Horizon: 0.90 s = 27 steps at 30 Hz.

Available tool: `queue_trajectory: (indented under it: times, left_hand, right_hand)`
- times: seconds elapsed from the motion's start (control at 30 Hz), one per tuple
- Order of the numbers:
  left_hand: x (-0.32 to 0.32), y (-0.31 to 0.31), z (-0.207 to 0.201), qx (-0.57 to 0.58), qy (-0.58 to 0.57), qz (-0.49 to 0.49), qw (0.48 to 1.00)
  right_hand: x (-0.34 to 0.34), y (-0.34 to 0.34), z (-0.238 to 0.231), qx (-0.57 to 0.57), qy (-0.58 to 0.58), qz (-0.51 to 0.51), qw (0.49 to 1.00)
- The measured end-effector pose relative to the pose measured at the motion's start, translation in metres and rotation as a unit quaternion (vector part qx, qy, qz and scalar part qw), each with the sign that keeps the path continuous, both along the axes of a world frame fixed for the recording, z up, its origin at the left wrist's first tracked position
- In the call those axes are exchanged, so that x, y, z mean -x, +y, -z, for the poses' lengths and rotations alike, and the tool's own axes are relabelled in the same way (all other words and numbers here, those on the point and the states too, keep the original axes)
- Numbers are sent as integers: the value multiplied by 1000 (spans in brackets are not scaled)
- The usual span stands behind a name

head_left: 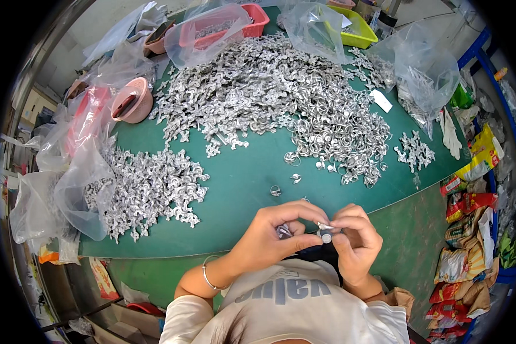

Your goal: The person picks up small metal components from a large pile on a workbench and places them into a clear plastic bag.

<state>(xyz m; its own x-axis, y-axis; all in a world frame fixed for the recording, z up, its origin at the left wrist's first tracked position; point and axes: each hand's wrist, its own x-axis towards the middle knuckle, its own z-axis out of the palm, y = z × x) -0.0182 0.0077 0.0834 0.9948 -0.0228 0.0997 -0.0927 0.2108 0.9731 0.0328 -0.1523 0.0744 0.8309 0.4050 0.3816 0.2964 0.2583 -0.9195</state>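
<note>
here, left hand (272, 232) and right hand (352, 238) pinch one small shiny metal piece (325, 227) above the green mat (241, 189).

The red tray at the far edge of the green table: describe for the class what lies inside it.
A clear plastic bag lies over the red tray, with small silvery metal parts showing through. The tray's floor is covered, so nothing more can be told.
</note>
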Motion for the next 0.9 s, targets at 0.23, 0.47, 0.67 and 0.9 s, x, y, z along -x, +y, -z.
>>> queue_trajectory:
  times: [0.23, 0.47, 0.67, 0.9]
  left_hand:
    - [2, -5, -7, 73, 104, 20, 992]
    - [1, -16, -8, 66, 50, -14, 996]
    - [3, -23, -12, 51, 13, -37, 998]
    - [5, -26, -11, 50, 1, -43, 998]
  right_hand:
    - [0, -5, 4, -22, 20, 0, 1000]
    - [4, -3, 6, -62, -32, 69, 995]
    - [4, -4, 5, -67, -46, 73, 994]
    - [5, -5, 3, -65, -43, 61, 995]
